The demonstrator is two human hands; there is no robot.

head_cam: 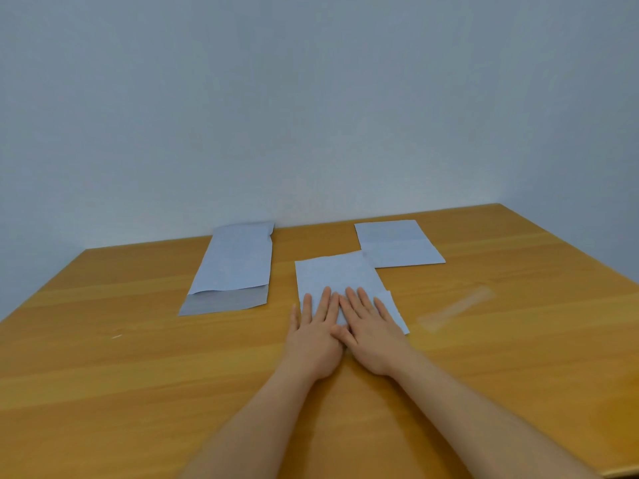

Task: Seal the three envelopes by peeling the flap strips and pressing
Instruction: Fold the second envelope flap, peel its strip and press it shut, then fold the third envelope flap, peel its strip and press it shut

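Wooden table (pixel 138 375), pale wall (pixel 311 98) behind. Three white envelopes on top. Middle envelope (pixel 337 274) flat near centre, both hands on its near end. Left hand (pixel 316 335) and right hand (pixel 371 333) spread flat, palms down, fingers extended – gripping nothing, pressed side by side w/ thumbs touching or overlapping. Near edge of that envelope hidden under hands, so flap condition not readable. Left envelope (pixel 232 267) lying lengthwise, far end at the wall, near end showing a greyer band below a paper edge. Right envelope (pixel 397 243) further back, near corner just beside or touching far-right corner of middle envelope – contact not certain. Clear peeled strip (pixel 456 307) on bare wood to right of hands, approx. diagonal, apart from all envelopes.
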